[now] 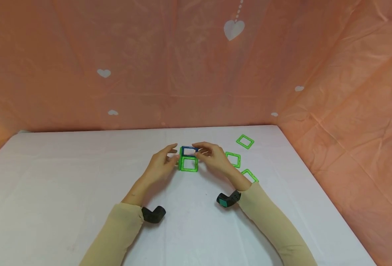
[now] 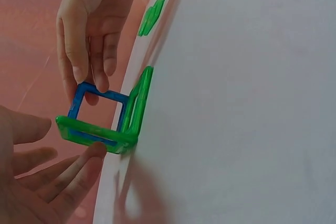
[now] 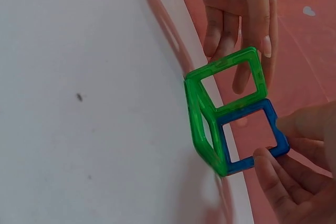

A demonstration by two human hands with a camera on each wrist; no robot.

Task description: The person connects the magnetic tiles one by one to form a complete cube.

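My right hand (image 1: 217,159) pinches a blue square magnetic tile (image 3: 241,164), an open frame, by its outer edge between thumb and fingers. The blue tile stands on edge and meets an upright green tile (image 3: 223,65) at a corner. Both rise from a green tile (image 1: 189,170) lying on the table, so the three form part of a box. My left hand (image 1: 159,166) is on the left of this shape, fingers spread and loosely bent, one fingertip touching the upright green tile in the left wrist view.
To the right on the white-covered table (image 1: 66,184) lie three loose green square tiles: one farthest back (image 1: 240,137), one in the middle (image 1: 239,161), and one nearest (image 1: 253,175), partly behind my right forearm. An orange curtain (image 1: 169,66) with white hearts borders the table.
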